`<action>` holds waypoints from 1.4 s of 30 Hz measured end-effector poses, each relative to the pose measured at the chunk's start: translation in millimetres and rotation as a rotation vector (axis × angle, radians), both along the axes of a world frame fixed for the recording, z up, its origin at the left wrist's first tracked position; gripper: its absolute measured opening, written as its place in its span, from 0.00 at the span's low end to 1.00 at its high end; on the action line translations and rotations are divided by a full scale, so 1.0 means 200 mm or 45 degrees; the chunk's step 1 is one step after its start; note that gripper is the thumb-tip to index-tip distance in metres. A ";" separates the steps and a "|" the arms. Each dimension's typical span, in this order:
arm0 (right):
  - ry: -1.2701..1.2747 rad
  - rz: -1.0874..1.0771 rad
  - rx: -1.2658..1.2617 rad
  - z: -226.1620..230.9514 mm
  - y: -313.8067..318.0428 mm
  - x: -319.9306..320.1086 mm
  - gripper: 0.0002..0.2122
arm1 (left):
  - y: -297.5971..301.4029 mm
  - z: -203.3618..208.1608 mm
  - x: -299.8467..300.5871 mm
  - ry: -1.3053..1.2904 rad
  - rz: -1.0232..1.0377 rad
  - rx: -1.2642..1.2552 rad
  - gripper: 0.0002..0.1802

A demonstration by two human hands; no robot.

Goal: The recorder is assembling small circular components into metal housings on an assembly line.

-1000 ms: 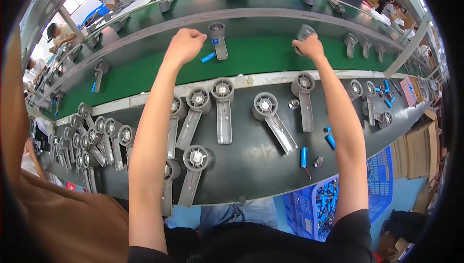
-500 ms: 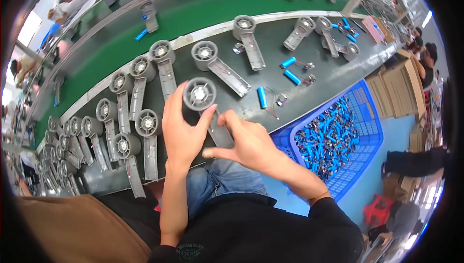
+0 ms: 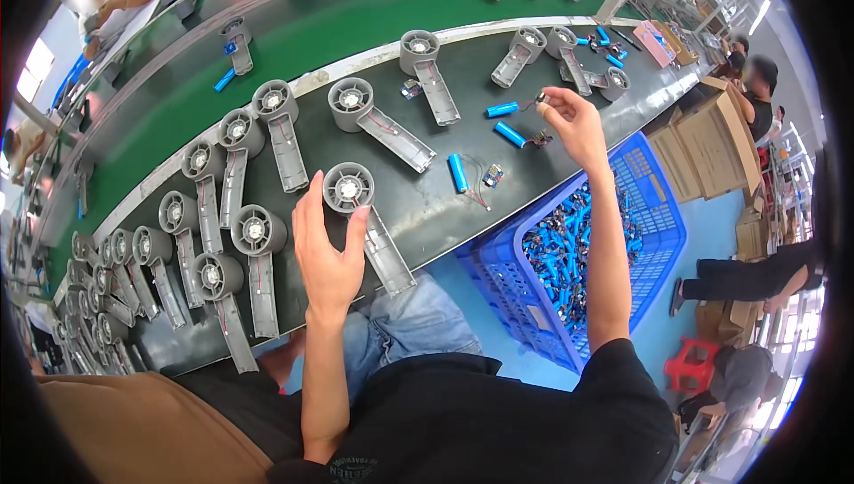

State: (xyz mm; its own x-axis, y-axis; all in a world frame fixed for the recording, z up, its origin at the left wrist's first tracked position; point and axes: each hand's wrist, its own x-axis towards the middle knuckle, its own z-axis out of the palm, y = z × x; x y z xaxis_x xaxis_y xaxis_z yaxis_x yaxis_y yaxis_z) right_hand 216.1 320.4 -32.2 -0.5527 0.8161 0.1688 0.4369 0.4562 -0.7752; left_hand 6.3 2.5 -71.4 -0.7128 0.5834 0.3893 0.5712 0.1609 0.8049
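Observation:
My left hand (image 3: 329, 257) curves around a grey handheld fan housing (image 3: 350, 189), thumb at its lower rim and fingers along its left side. The housing's open handle shell (image 3: 384, 253) points toward me. Farther right, the fingertips of my right hand (image 3: 574, 124) pinch a small circuit board (image 3: 541, 99). Thin wires join that board to a blue battery cell (image 3: 502, 110) lying on the bench. Below it lies a second blue battery (image 3: 510, 134) with its wired board. A third battery (image 3: 457, 173) lies nearer me beside a small board (image 3: 493, 174).
Many similar grey fan housings (image 3: 255, 229) stand along the dark bench to the left, others farther right. A blue crate (image 3: 680, 244) full of wired batteries stands off the bench's right edge. Behind runs a green conveyor (image 3: 302, 26). Cardboard boxes (image 3: 712, 155) and people are at right.
My right hand has let go of the fan handle and moved right and away to pinch the circuit board. My left hand stays at the housing. The view has shifted slightly.

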 end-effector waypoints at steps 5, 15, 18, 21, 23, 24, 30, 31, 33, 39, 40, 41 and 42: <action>0.457 0.182 0.145 0.14 -0.31 -0.13 0.15 | -0.01 0.13 0.02 0.292 0.156 0.131 0.19; 0.573 0.862 -0.153 0.15 -0.90 -0.42 0.12 | -0.05 0.24 0.11 -0.507 -0.533 0.501 0.25; 0.493 0.741 -0.227 0.09 -0.93 -0.41 0.09 | -0.15 0.18 0.11 -0.750 -0.282 0.510 0.19; 0.297 0.739 -0.220 0.00 -0.92 -0.38 0.06 | -0.22 0.21 0.09 -0.713 -0.155 0.327 0.20; 0.264 0.706 -0.245 -0.03 -0.94 -0.38 0.06 | -0.24 0.15 0.08 -0.173 -0.113 0.049 0.20; 0.263 0.690 -0.257 -0.05 -0.95 -0.38 0.06 | -0.24 0.16 0.09 -0.085 -0.131 -0.070 0.17; 0.369 0.626 -0.319 -0.11 -1.00 -0.42 0.08 | -0.14 0.13 0.16 0.193 -0.030 -0.271 0.07; 0.369 0.628 -0.323 -0.10 -1.00 -0.43 0.08 | -0.14 0.12 0.16 0.252 -0.012 -0.306 0.08; 0.389 0.741 -0.248 -0.07 -0.99 -0.46 0.09 | -0.14 0.11 0.17 0.238 0.003 -0.306 0.08; 0.328 1.025 0.113 -0.10 -0.95 -0.53 0.09 | -0.16 0.09 0.13 0.261 -0.025 -0.204 0.07; 0.295 1.017 0.152 -0.11 -0.95 -0.54 0.08 | -0.16 0.08 0.12 0.320 -0.014 -0.140 0.07; 0.296 1.018 0.149 -0.11 -0.95 -0.54 0.08 | -0.16 0.08 0.11 0.321 -0.012 -0.143 0.07; 0.283 1.009 0.226 -0.12 -0.96 -0.55 0.08 | -0.16 0.07 0.10 0.318 0.001 -0.115 0.06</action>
